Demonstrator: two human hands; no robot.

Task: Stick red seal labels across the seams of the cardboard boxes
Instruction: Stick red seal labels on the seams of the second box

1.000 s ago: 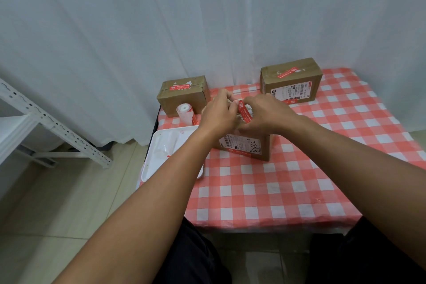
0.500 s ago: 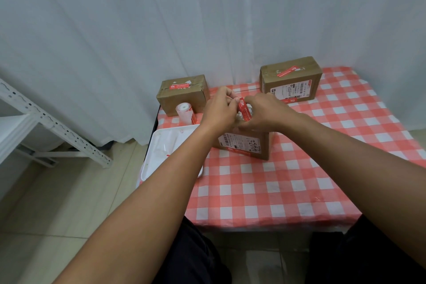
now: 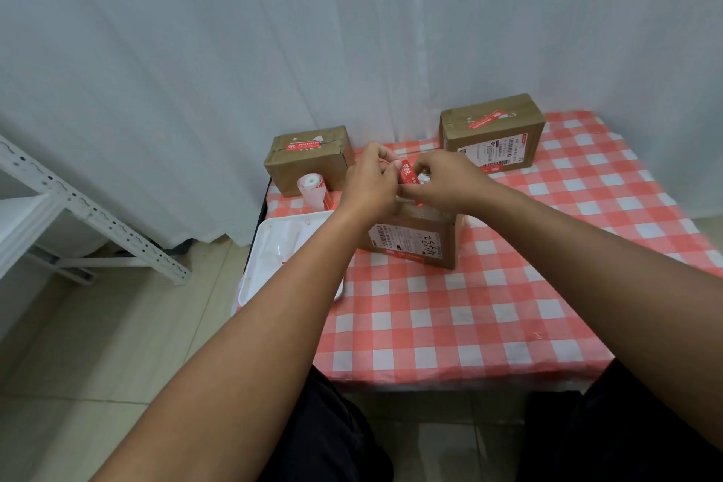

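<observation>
A white curtain fills the upper half of the frame. Below it, in the right half, stands the surface, covered with a red and white checked cloth. At the left edge of the frame a white metal shelf stands on the pale tiled floor.

A white tray lies on the left edge of the surface, partly hidden by the left forearm.

3 cardboard boxes are on the surface. The right box is in the upper right, near the curtain, and a red label is already stuck on its top. The left box is left of the center, also by the curtain, with a red label across its top. The middle box is at the center of the frame, nearer to the person, with a white shipping sticker on its front side.

A small roll of labels stands just in front of the left box, between it and the tray.

Both hands are just above the middle box. The left hand and the right hand each pinch 1 red seal label between them, with curled fingers. The label is tilted and its lower end is close to the top of the box; I cannot tell if it touches the box.
</observation>
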